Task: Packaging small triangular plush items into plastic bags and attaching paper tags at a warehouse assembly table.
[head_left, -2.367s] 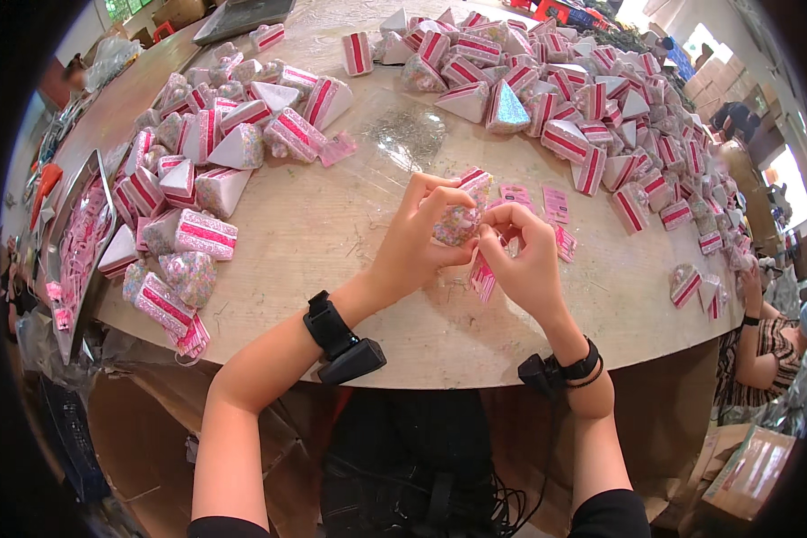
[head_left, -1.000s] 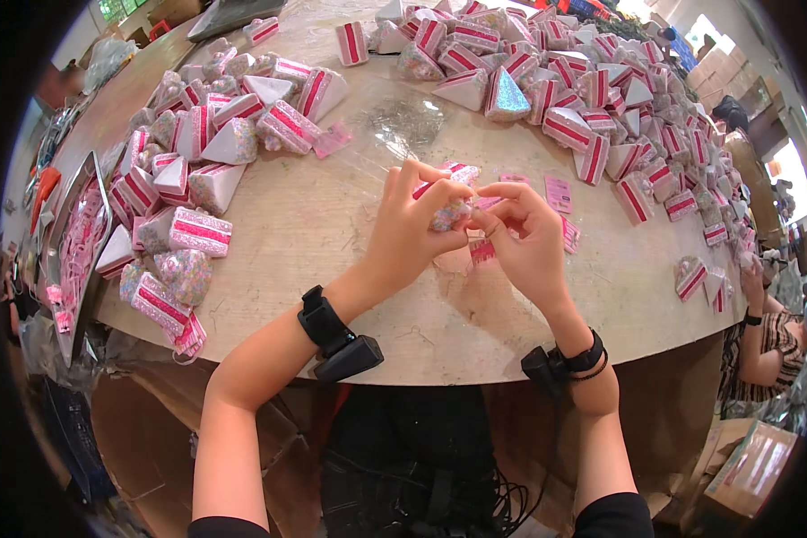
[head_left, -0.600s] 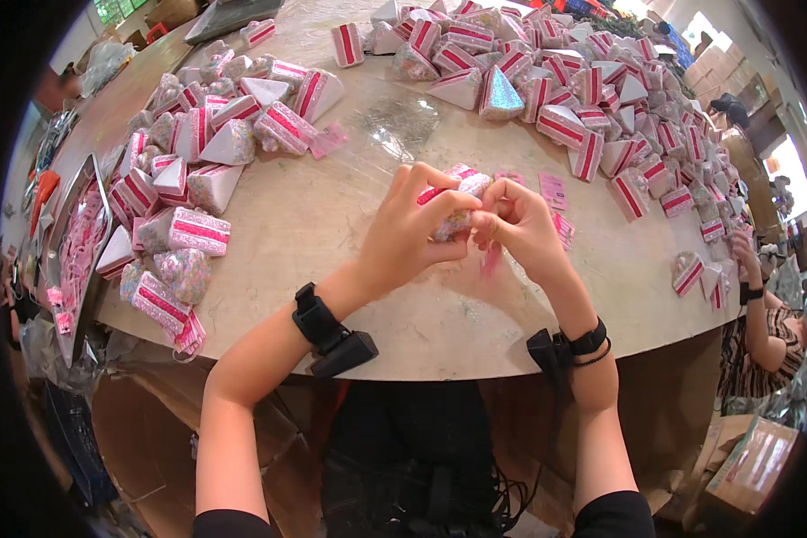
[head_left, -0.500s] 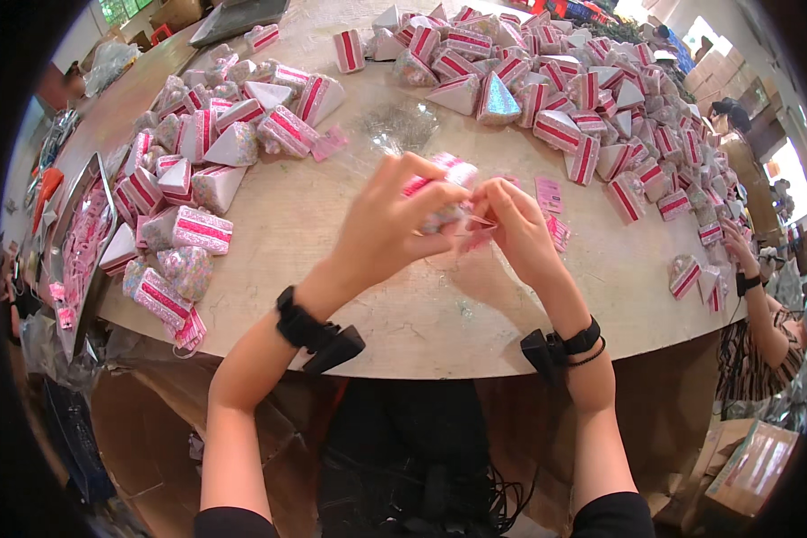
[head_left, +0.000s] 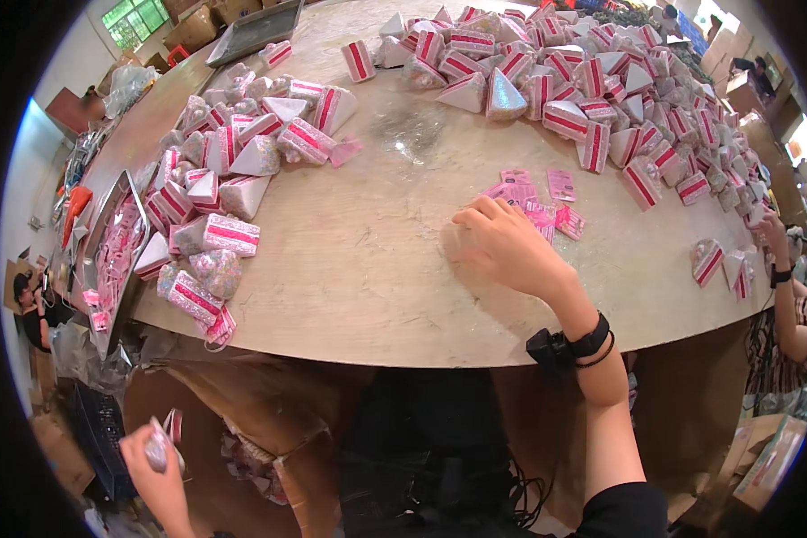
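Note:
Down at the lower left, below the table edge, my left hand (head_left: 159, 475) is closed around a glittery cake-slice-shaped piece (head_left: 157, 451). A red-striped edge shows beside its fingers; whether it is part of the same piece I cannot tell. My right hand (head_left: 511, 251) is palm down, low over the table, with bent fingers apart and nothing visible in them; some fingertips are hidden. Just beyond it lie several small pink cards (head_left: 560, 185), some overlapping. A brown cardboard box (head_left: 233, 403) is beside my left hand, with more striped pieces inside.
A large heap of cake-slice pieces (head_left: 565, 117) covers the table's far right, and a smaller heap (head_left: 215, 224) its left. A metal tray (head_left: 121, 260) of pink items stands at the left edge. Another person's hand (head_left: 771, 231) reaches in at the right.
My hands have parted. The left one has gone down and left, off the table, with the cake-slice piece; the right has stayed over the table near the pink cards. The view has shifted slightly.

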Motion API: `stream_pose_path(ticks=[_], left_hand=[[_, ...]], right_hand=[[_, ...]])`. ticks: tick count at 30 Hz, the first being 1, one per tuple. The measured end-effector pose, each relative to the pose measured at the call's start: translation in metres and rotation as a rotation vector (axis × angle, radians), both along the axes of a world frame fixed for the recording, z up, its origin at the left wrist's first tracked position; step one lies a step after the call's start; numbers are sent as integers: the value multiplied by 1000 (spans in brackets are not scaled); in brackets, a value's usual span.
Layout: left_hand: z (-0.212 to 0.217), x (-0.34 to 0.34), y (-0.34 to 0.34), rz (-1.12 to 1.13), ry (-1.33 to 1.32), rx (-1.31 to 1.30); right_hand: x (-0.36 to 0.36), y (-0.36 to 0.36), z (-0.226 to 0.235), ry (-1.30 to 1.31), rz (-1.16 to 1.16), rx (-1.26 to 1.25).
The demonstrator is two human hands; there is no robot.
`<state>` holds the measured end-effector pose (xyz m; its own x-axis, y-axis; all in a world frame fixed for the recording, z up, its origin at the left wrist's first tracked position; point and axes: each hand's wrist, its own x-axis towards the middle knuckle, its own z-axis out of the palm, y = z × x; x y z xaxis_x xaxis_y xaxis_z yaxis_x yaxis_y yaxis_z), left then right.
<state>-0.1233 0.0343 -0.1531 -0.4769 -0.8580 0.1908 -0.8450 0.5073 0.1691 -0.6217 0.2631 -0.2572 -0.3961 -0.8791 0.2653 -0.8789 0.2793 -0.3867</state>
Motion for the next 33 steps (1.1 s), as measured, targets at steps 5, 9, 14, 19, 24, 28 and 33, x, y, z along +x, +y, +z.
stream_pose_path(ticks=[5, 9, 14, 19, 24, 28, 33], left_hand=[[-27, 24, 21, 351, -662, 286], [0, -82, 35, -502, -26, 798], [-20, -216, 41, -1163, 305, 1504], [-18, -339, 71, -1151, 582, 494], [-32, -438, 87, -1174, 725, -582], [-46, -462, 114, -1189, 797, -463], [-47, -466, 123, -983, 936, 1085]], right_hand=[[-7, 5, -4, -44, 33, 63], [12, -10, -4, 101, 73, 56], [11, -10, -8, -30, 177, -178], [34, -13, -4, -638, 492, -127], [49, -18, -21, -1252, 734, -285], [52, -16, -14, -1197, 569, -290], [52, -16, -12, -1391, 438, -287]])
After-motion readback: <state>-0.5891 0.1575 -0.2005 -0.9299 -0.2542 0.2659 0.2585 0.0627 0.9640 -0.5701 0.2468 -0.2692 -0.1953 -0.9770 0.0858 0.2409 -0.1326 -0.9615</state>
